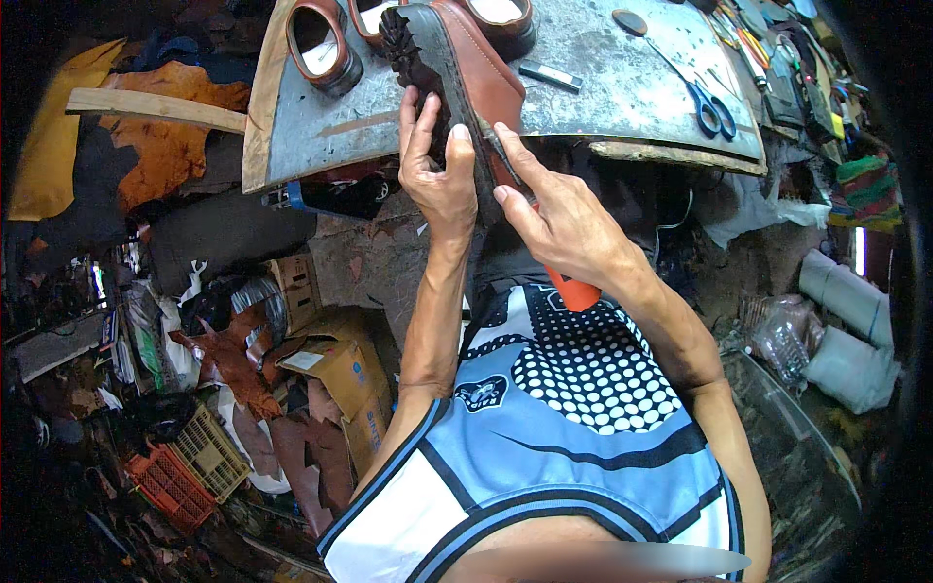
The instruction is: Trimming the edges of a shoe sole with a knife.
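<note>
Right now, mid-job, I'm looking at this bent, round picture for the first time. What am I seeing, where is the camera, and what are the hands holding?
There is no machine here: a person works with two bare hands. The one picture comes from a wide camera worn on the head, looking down, so the forearms enter from below and straight edges curve near the rim.

The left hand and right hand both grip a brown boot with a black lugged sole, held on edge with its far end at the workbench. Something orange-red shows under the right wrist; I cannot tell what it is.

On the bench lie more brown shoes, blue-handled scissors, a small dark bar and, at the far right, a pile of tools. Leather scraps, cartons and crates lie on the floor to the left.
</note>
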`<control>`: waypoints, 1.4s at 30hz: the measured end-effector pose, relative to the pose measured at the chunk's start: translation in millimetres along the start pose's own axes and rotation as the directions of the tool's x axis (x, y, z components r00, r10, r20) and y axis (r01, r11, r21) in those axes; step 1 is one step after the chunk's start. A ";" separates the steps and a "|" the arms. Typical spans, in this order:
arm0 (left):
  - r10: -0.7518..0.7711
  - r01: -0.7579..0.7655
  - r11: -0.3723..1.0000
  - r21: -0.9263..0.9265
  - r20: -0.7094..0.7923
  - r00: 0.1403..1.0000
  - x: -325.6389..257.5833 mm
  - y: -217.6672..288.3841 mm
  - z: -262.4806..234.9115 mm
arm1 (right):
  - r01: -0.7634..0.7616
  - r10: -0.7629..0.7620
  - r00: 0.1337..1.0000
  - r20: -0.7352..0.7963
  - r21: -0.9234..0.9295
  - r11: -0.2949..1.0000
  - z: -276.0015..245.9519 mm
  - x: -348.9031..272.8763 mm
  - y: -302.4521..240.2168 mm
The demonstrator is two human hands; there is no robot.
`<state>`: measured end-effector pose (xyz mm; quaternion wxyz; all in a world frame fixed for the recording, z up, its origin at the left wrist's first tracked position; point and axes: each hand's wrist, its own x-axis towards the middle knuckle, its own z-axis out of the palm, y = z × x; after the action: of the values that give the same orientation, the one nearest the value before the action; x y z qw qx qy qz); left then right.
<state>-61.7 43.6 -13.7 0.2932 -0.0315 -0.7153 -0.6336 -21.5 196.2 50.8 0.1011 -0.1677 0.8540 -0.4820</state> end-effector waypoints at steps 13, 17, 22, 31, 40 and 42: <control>-0.094 0.087 0.984 -0.157 -0.038 0.995 2.4 -10.9 -4.9 | 0.040 -0.040 0.999 0.011 -0.039 0.998 14.0 -15.3 8.2; -0.230 0.214 0.956 -0.200 -0.063 0.971 1.9 -17.8 -6.4 | 0.077 -0.077 0.997 -0.007 -0.061 0.995 22.2 -22.4 13.8; -0.268 0.238 0.930 -0.280 -0.075 0.961 4.8 -12.6 -6.5 | 0.017 -0.012 0.998 0.056 -0.090 0.996 20.4 -30.1 7.6; -0.386 0.322 0.851 -0.414 -0.079 0.919 11.8 -1.1 -6.3 | 0.083 -0.081 0.996 0.030 -0.081 0.993 28.5 -38.5 10.3; -0.364 0.317 0.877 -0.360 -0.069 0.929 6.1 1.7 -4.7 | 0.136 -0.139 0.988 -0.062 -0.043 0.990 35.5 -30.5 14.7; -0.350 0.306 0.893 -0.330 -0.082 0.933 5.1 -0.3 -7.9 | 0.126 -0.128 0.991 -0.049 -0.039 0.991 36.0 -31.1 13.7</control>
<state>-63.1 34.6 -11.4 0.2226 0.0881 -0.5787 -0.7796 16.7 186.2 20.8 0.0453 -0.2111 0.8524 -0.4762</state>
